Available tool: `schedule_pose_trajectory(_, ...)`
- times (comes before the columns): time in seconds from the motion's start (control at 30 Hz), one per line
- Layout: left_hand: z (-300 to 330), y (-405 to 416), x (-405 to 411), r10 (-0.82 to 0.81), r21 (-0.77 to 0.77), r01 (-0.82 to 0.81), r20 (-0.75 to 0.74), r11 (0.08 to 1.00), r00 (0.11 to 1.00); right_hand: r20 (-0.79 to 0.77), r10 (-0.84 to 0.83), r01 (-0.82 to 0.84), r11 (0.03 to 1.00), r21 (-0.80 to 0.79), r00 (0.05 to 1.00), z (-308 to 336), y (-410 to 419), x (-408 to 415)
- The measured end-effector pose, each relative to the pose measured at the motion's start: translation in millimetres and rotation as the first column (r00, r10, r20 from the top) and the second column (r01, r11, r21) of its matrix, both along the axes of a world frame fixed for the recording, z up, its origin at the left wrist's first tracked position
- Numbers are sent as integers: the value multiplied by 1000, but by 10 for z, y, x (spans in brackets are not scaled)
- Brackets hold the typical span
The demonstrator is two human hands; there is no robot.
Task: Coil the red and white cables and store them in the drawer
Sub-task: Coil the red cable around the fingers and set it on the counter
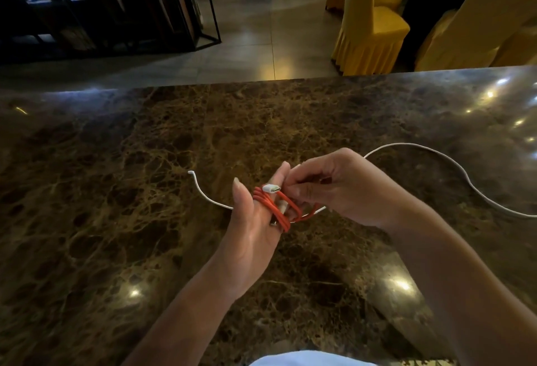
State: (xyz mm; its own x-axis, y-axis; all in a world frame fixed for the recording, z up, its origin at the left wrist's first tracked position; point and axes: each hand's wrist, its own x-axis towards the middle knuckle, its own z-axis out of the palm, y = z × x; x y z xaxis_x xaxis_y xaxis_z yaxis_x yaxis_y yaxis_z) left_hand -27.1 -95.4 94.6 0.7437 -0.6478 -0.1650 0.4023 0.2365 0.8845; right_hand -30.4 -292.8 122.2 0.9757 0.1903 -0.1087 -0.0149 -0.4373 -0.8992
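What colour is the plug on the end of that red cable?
White, on the red cable wound round the left hand; the head view shows it.

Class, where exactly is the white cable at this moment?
In the head view, the white cable lies uncoiled on the marble countertop, passing behind both hands, one end left of the left hand.
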Motion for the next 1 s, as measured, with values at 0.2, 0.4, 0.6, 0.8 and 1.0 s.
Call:
schedule_pose_trajectory(0.2, 32, -11, 11, -23, -40, 20, -68, 999, 997, -12, 190, -189, 965, -183, 982, 121, -66, 43)
schedule_pose_trajectory(0.4, 86, 12, 23, -14, -52, 10, -84, 999, 996, -18, 14, -14, 999, -29, 1000, -38, 62, 40)
schedule_pose_trajectory(0.6, 20, 1, 3, -61, -5, 61, -34, 998, 998, -51, -5, -4, 985, -174, 999, 1, 124, 38)
schedule_pose_trajectory(0.8, 10, 22, 4, -65, -67, 62, -39, 996, 997, -18, 81, -82, 993, -85, 997, 82, 181, -76)
schedule_pose_trajectory(1.0, 26, 30, 98, 170, -139, -200, -206, 970, 964, 155, 108, -88, 987, -133, 982, 38, 297, -192)
